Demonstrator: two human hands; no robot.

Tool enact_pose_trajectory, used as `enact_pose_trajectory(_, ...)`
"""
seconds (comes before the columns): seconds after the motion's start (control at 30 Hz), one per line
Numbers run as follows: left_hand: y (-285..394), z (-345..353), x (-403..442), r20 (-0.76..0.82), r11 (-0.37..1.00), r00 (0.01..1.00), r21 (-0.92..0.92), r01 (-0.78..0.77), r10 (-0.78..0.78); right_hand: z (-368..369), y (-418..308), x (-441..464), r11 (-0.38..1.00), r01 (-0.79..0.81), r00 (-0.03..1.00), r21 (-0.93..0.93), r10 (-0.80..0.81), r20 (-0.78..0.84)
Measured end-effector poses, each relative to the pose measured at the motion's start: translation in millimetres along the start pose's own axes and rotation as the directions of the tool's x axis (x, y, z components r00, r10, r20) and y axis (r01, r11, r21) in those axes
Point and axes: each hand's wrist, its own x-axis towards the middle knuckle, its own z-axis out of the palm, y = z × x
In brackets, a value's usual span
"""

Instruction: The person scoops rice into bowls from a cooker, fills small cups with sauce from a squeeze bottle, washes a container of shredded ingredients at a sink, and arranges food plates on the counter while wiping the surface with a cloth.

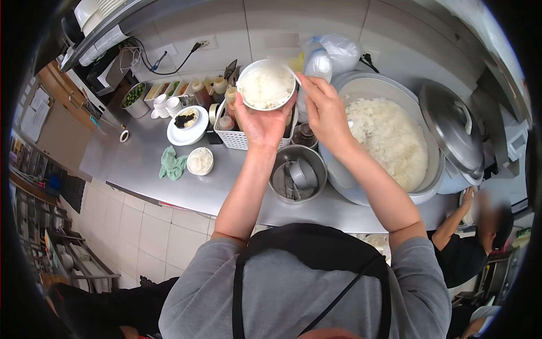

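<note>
Resting on the upturned left hand (pixel 264 125), a bowl (pixel 244 70) full of white rice (pixel 265 86) is held up in front of the person, above the perforated basket (pixel 234 140). The left hand cups it from beneath, fingers spread around its underside. The right hand (pixel 326 107) is at the bowl's right edge, fingers extended and close together; whether they grip the rim or anything else cannot be told.

A push from the right fingertips could tip the bowl, since the left palm appears to be its main support. Loose grains near the rim could then drop into the basket below the hands, or into the steel container (pixel 321 183) nearer the person. The right forearm passes close above the rice tub (pixel 437 164), so a low elbow might brush its edge.

The bowl looks round, pale and shallow, its rice mounded unevenly, white and slightly clumped, with the rim showing around it.
</note>
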Motion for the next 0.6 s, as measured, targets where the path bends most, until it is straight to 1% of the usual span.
enact_pose_trajectory(0.03, 0.8, -1.3, -0.2, 0.005, 1.0, 1.0, -0.003, -0.011, 0.011, -2.0, -7.2, 0.9, 0.989, -0.087, 0.996, 0.118, 0.089, -0.018)
enact_pose_trajectory(0.07, 1.4, -0.9, -0.7, 0.002, 1.0, 1.0, -0.004, -0.015, 0.015, -1.3, -4.7, 2.1, 0.989, -0.086, 0.996, 0.12, 0.088, -0.014)
enact_pose_trajectory(0.13, 2.5, 1.4, -2.8, -0.011, 0.999, 0.999, -0.007, -0.039, 0.039, 0.1, 2.1, 4.5, 0.946, -0.16, 0.978, 0.282, 0.19, -0.082)
enact_pose_trajectory(0.17, 2.4, 1.3, -3.1, -0.013, 0.999, 0.999, -0.006, -0.04, 0.04, 1.1, 1.0, 2.6, 0.923, -0.227, 0.968, 0.312, 0.248, -0.03)
enact_pose_trajectory(0.2, 1.9, 1.5, -2.8, -0.017, 0.999, 0.999, 0.002, -0.045, 0.045, 3.2, 0.0, -0.1, 0.922, -0.227, 0.968, 0.312, 0.249, -0.031)
enact_pose_trajectory(0.23, 1.3, 1.7, -1.9, -0.021, 0.999, 0.999, 0.008, -0.05, 0.05, 6.2, -1.5, -3.3, 0.984, -0.059, 0.997, 0.167, 0.067, -0.043)
enact_pose_trajectory(0.27, 0.3, 0.4, -0.7, -0.022, 0.999, 0.999, 0.007, -0.048, 0.048, 8.4, -4.6, -7.0, 0.993, 0.118, 0.993, 0.018, -0.117, -0.026)
enact_pose_trajectory(0.3, -0.5, -1.9, 0.3, -0.027, 0.999, 0.999, 0.017, -0.047, 0.047, 6.5, -16.5, -10.2, 0.998, 0.06, 0.998, 0.009, -0.06, 0.009)
enact_pose_trajectory(0.33, -0.9, -3.2, 0.6, -0.031, 0.999, 0.998, 0.029, -0.044, 0.045, 3.7, -16.1, -7.7, 0.998, 0.056, 0.998, 0.007, -0.056, 0.009)
enact_pose_trajectory(0.37, -0.9, -3.6, 0.3, -0.032, 0.999, 0.999, 0.029, -0.04, 0.041, 1.3, -12.8, -3.8, 0.997, 0.081, 0.995, -0.003, -0.081, -0.053)
enact_pose_trajectory(0.4, -0.6, -3.4, 0.0, 0.0, 0.999, 1.0, 0.044, -0.023, 0.023, -0.8, -8.1, 0.1, 0.994, 0.105, 0.988, -0.015, -0.106, -0.113)
enact_pose_trajectory(0.43, -0.2, -3.1, -0.6, 0.032, 0.998, 0.999, 0.06, -0.007, 0.005, -3.6, -0.9, 4.1, 0.995, 0.101, 0.988, -0.016, -0.102, -0.115)
enact_pose_trajectory(0.5, 0.7, 0.8, -4.3, 0.037, 0.996, 0.999, 0.09, 0.008, -0.011, -10.8, 15.4, 11.6, 0.987, -0.118, 0.99, 0.104, 0.125, -0.065)
enact_pose_trajectory(0.53, 0.8, 2.0, -5.9, 0.044, 0.993, 0.999, 0.118, 0.018, -0.023, -11.6, 21.1, 12.3, 0.987, -0.122, 0.989, 0.103, 0.129, -0.066)
enact_pose_trajectory(0.6, 0.4, 1.5, -7.3, 0.047, 0.992, 0.998, 0.126, 0.022, -0.028, -12.0, 26.0, 12.1, 0.907, -0.349, 0.936, 0.234, 0.323, 0.142)
